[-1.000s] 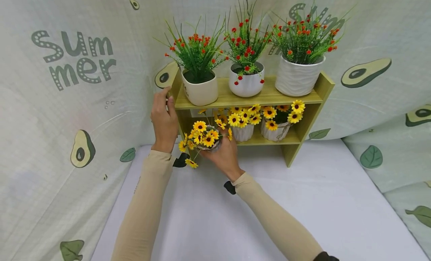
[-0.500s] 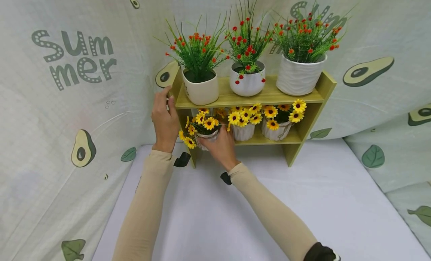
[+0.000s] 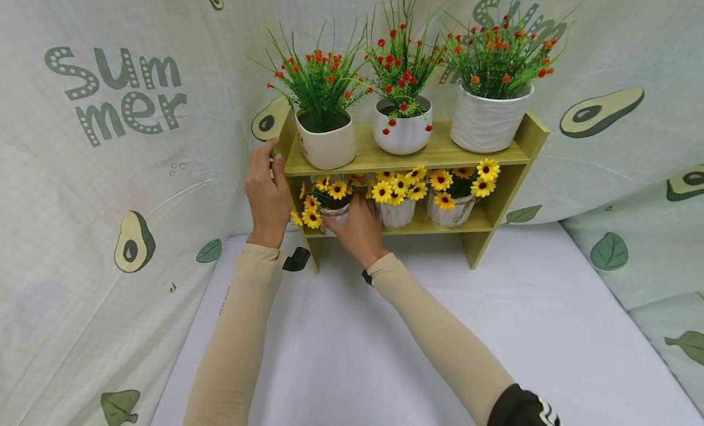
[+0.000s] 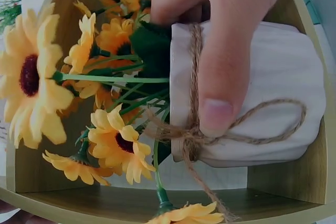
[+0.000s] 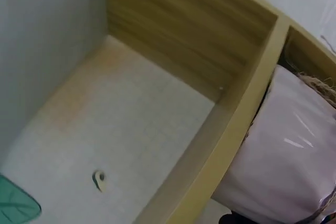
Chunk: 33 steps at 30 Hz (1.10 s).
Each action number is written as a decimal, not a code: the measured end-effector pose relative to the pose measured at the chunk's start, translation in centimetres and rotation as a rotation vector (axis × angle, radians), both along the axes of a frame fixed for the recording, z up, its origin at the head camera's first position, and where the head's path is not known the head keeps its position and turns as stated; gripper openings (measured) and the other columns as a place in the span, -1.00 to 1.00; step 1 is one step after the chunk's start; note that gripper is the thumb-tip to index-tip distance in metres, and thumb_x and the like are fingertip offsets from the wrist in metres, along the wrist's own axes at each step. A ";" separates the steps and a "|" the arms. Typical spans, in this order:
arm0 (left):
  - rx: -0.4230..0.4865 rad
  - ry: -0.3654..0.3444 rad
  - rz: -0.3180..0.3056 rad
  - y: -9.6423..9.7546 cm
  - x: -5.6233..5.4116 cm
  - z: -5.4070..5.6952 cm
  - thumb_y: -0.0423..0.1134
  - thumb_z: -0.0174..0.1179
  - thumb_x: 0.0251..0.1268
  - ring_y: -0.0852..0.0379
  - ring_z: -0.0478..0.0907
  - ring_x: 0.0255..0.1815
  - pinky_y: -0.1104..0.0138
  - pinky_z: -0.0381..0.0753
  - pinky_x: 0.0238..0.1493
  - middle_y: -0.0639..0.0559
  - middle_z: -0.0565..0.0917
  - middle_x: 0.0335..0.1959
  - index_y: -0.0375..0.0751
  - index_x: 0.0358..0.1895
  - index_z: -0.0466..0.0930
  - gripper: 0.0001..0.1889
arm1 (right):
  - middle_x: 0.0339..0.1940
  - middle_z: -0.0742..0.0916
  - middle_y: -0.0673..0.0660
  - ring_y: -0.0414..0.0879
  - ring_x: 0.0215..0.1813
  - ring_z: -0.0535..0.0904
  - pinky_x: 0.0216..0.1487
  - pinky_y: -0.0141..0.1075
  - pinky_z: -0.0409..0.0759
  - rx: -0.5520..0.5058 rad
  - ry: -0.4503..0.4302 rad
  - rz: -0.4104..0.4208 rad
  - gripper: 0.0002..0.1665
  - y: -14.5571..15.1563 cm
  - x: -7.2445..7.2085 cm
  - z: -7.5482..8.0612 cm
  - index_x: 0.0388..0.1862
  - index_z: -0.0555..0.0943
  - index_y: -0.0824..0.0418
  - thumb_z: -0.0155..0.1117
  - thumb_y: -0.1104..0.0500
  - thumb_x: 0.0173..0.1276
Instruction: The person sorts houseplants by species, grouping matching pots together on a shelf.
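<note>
A yellow-green wooden shelf (image 3: 330, 164) stands against the back cloth. My right hand (image 3: 359, 225) grips a white ribbed flowerpot (image 3: 337, 216) of yellow sunflowers at the left of the lower shelf. In the left wrist view, the thumb presses this flowerpot (image 4: 283, 87) beside its twine bow (image 4: 273, 121). The other fingers are mostly hidden. My left hand (image 3: 266, 200) rests at the outside of the shelf's left side panel, fingers loosely bent. In the right wrist view, a white pot (image 5: 283, 156) with twine shows at the right edge; the hand is out of sight.
Two more sunflower pots stand on the lower shelf, one in the middle (image 3: 397, 214) and one at the right (image 3: 451, 213). Above them are a cream pot (image 3: 328, 146), a round white pot (image 3: 403, 134) and a wavy white pot (image 3: 489, 120), all with red flowers.
My right hand has moved the sunflower pot back and upright, from in front of the shelf into its lower level at the left. My left hand has stayed at the side panel.
</note>
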<state>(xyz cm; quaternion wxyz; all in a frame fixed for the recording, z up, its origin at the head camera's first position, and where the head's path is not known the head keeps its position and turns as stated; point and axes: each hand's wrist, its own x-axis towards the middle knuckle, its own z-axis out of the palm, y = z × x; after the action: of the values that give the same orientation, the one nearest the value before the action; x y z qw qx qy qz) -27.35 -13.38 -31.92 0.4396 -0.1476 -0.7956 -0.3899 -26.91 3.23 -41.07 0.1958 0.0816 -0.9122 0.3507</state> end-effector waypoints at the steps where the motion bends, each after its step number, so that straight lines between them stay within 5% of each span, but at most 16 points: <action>1: 0.000 0.000 0.001 0.0 0.0 0.0 -0.22 -0.07 0.77 -0.25 0.54 -0.09 0.02 0.56 0.01 -0.38 0.61 0.06 -0.41 0.35 0.54 -0.61 | 0.22 0.67 0.35 0.26 0.29 0.58 0.44 0.08 0.43 0.029 0.009 -0.009 0.04 0.0 -0.1 0.1 0.41 0.41 0.46 0.53 -0.28 0.33; 10: -0.004 -0.011 0.008 0.0 0.0 0.1 -0.22 -0.06 0.77 -0.24 0.60 0.09 -0.01 0.60 0.20 -0.36 0.62 0.12 -0.41 0.36 0.53 -0.61 | 0.19 0.69 0.36 0.24 0.21 0.65 0.35 0.09 0.52 0.167 0.023 -0.060 0.03 -0.4 -0.8 0.2 0.41 0.44 0.47 0.48 -0.31 0.35; 20: -0.003 -0.006 0.000 0.0 0.0 0.0 -0.20 -0.07 0.77 -0.25 0.58 0.06 -0.01 0.58 0.14 -0.37 0.61 0.10 -0.40 0.35 0.53 -0.60 | 0.15 0.70 0.36 0.24 0.19 0.65 0.30 0.08 0.57 0.156 0.046 -0.075 0.06 -0.5 -0.7 -0.1 0.43 0.42 0.45 0.54 -0.30 0.31; 26: 0.004 0.010 -0.013 -0.1 0.1 -0.1 -0.20 -0.07 0.77 -0.25 0.53 -0.10 0.04 0.52 -0.02 -0.37 0.61 0.02 -0.40 0.33 0.55 -0.61 | 0.36 0.57 0.40 0.24 0.37 0.54 0.38 0.04 0.53 0.129 0.111 -0.041 0.20 0.0 1.6 -1.2 0.58 0.24 0.43 0.56 -0.28 0.29; 33: 0.003 0.004 -0.024 -0.3 0.1 -0.2 -0.19 -0.07 0.77 -0.23 0.43 -0.18 0.09 0.41 -0.12 -0.37 0.55 -0.08 -0.37 0.40 0.51 -0.59 | 0.52 0.47 0.36 0.23 0.52 0.42 0.48 0.06 0.44 0.069 0.149 0.034 0.15 1.5 6.2 -2.7 0.64 0.21 0.41 0.55 -0.17 0.36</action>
<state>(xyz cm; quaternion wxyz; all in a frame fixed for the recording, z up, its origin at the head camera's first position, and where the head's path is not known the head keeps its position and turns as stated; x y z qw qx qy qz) -27.26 -13.65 -32.13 0.4368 -0.1572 -0.7923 -0.3960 -20.74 4.72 -43.80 0.2542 0.1299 -0.9051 0.3151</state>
